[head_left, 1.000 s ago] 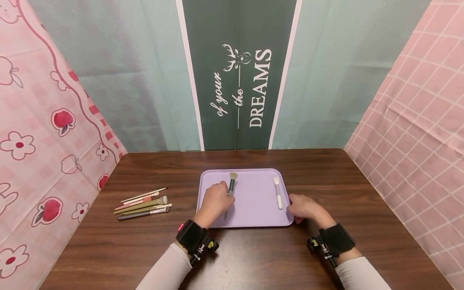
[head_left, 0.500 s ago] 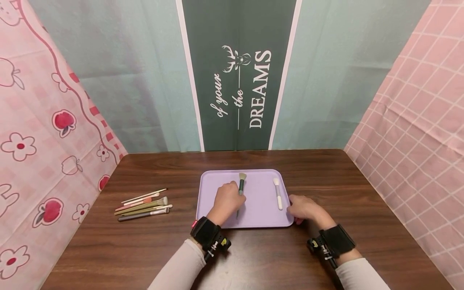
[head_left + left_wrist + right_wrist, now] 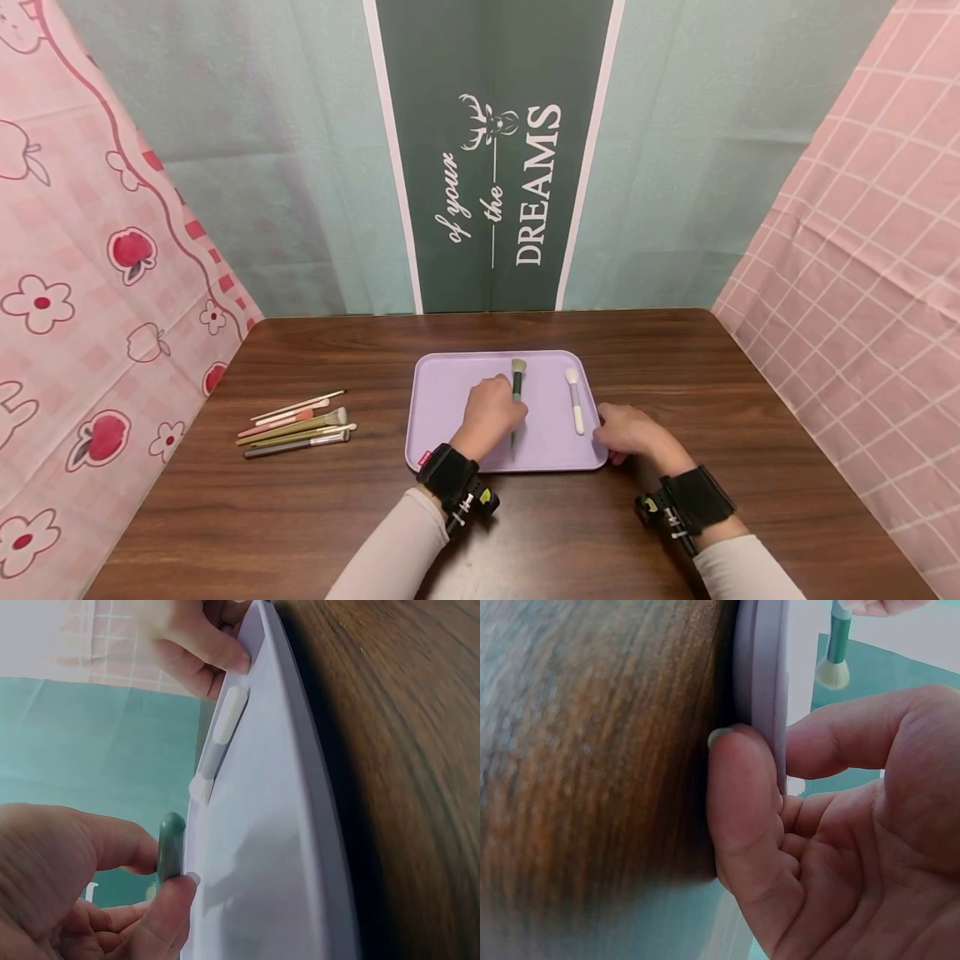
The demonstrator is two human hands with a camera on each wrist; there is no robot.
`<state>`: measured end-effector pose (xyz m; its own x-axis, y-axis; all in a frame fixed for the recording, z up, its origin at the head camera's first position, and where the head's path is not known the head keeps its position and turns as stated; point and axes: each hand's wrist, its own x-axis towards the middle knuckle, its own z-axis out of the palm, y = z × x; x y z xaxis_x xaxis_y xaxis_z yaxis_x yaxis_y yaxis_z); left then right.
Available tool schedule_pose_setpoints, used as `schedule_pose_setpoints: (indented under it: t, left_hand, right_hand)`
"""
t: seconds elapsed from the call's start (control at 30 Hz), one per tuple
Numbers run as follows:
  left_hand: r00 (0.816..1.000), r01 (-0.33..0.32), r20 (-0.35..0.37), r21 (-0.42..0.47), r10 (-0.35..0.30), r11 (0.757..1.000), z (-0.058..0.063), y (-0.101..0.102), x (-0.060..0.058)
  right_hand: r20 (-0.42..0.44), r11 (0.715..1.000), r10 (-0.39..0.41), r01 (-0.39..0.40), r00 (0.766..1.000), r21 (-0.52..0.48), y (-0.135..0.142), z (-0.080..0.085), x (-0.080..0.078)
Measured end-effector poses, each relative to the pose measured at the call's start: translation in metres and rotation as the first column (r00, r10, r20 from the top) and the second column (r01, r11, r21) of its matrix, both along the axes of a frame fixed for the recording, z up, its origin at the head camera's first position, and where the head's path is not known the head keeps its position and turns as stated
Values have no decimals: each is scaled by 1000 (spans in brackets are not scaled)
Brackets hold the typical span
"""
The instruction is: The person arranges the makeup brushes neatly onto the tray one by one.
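A green-handled makeup brush is pinched between the thumb and fingers of my left hand, over the middle of the lilac tray. Its pale bristles point toward the back of the table. In the left wrist view the rounded handle end shows between thumb and finger, just above the tray floor. My right hand grips the tray's right rim, thumb on the inside and a finger beneath the edge. Close to that rim lies a white makeup brush on the tray, bristles toward the back.
Several makeup brushes lie grouped on the wooden table left of the tray. A green cloth hangs behind the table, with pink cloths on the left and right.
My left hand has moved right across the tray with the green brush, closer to the white one. The right hand stays on the rim, and the tray has not shifted.
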<state>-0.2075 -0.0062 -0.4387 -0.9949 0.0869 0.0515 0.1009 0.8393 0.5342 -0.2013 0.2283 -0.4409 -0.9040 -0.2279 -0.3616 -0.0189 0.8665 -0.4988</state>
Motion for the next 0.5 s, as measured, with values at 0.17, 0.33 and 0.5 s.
schedule_pose_setpoints:
  t: [0.17, 0.33, 0.5]
  left_hand:
    - [1000, -2, 18, 21, 2, 1000, -2, 8, -1]
    - [1000, -3, 29, 23, 2, 1000, -3, 17, -4]
    - [999, 11, 30, 24, -11, 1000, -4, 26, -6]
  right_hand:
    - [-9, 1000, 1, -1, 1000, 0, 0, 0, 0]
    - [-20, 1000, 6, -6, 1000, 4, 0, -1, 0]
    - [-10, 1000, -2, 2, 1000, 10, 0, -1, 0]
